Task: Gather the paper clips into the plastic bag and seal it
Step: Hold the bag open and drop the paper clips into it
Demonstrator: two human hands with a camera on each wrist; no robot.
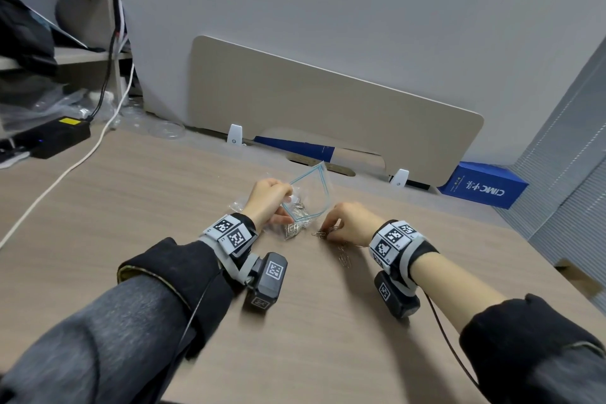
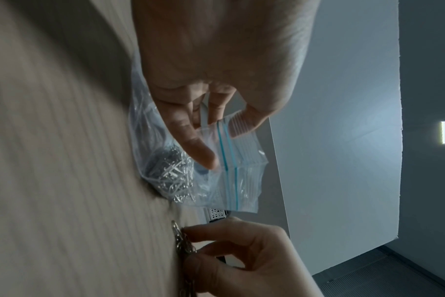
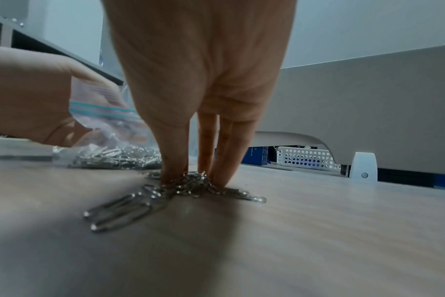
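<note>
A clear zip plastic bag (image 1: 311, 188) with blue seal lines stands on the wooden desk (image 1: 164, 207), its mouth held open by my left hand (image 1: 288, 198), which pinches the rim (image 2: 222, 125). Many silver paper clips (image 2: 170, 176) lie heaped inside the bag. Just right of it, my right hand (image 1: 331, 229) pinches a small pile of loose paper clips (image 3: 188, 184) against the desk, thumb on one side and fingers (image 3: 226, 160) on the other. A few more clips (image 1: 344, 257) trail toward my right wrist.
A beige divider panel (image 1: 328, 108) stands along the desk's far edge, with a blue box (image 1: 485, 187) and a white perforated basket (image 3: 305, 158) behind it. A black power adapter (image 1: 55, 138) and white cable (image 1: 65, 170) lie at far left.
</note>
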